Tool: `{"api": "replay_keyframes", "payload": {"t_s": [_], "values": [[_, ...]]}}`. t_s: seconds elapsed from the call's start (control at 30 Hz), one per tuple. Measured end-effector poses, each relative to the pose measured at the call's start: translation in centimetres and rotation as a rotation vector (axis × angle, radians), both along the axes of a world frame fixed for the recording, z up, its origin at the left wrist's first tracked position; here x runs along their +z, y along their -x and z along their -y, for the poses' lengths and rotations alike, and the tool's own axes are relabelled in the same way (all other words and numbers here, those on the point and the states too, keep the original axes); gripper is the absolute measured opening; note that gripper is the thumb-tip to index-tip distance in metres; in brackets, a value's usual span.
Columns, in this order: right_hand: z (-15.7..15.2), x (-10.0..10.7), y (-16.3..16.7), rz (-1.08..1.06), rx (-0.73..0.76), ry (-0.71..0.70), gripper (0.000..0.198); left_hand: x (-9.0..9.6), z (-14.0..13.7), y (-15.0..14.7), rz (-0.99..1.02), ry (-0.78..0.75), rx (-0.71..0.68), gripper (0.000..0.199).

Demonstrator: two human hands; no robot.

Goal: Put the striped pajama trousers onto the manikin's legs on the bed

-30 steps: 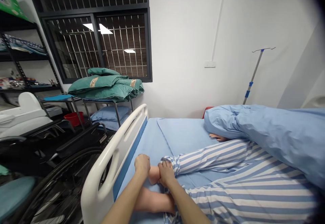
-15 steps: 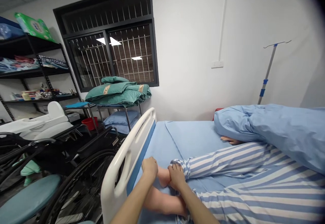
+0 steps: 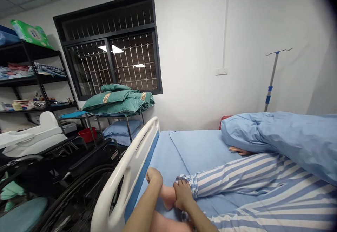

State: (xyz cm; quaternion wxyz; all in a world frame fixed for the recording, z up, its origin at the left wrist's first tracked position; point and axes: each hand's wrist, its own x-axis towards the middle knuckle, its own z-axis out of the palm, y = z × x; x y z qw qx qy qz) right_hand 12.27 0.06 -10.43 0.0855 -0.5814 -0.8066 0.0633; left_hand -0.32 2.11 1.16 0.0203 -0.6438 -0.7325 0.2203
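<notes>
On the bed lies a figure in blue-and-white striped trousers (image 3: pixel 237 172). My left hand (image 3: pixel 154 176) is closed at the toe end of the far foot (image 3: pixel 168 195), its fingertips mostly hidden. Around the ankle of that same leg, just below the trouser cuff (image 3: pixel 192 183), my right hand (image 3: pixel 183 192) is wrapped. The near lower leg (image 3: pixel 171 223) lies bare beneath my forearms, partly cut off by the bottom of the view. A light blue quilt (image 3: pixel 284 137) covers the upper body, and a hand (image 3: pixel 240 151) of the figure shows at its edge.
A white bed end rail (image 3: pixel 126 168) stands just left of my left arm. Beyond it is a wheelchair (image 3: pixel 86 168). Green folded bedding (image 3: pixel 118 100) rests on a stand under the window. An IV pole (image 3: pixel 270 88) rises behind the bed.
The view has tilted up slightly, so the bed and hands sit lower. My left wrist looks more bent at the foot. My right hand keeps its place on the ankle.
</notes>
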Motion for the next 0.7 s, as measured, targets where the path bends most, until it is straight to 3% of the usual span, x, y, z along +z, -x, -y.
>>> {"api": "replay_keyframes", "payload": {"t_s": [0.27, 0.47, 0.7], "values": [[-1.2, 0.5, -0.1, 0.068, 0.030, 0.082, 0.062, -2.2, 0.4, -0.9, 0.005, -0.053, -0.120, 0.021], [-1.4, 0.8, -0.2, 0.066, 0.023, 0.102, 0.065, -1.9, 1.1, -0.8, 0.048, -0.132, -0.192, 0.028], [-1.2, 0.3, -0.4, 0.036, 0.034, 0.091, 0.062, -1.3, 4.0, -0.3, 0.120, -0.292, -0.289, 0.030]]}}
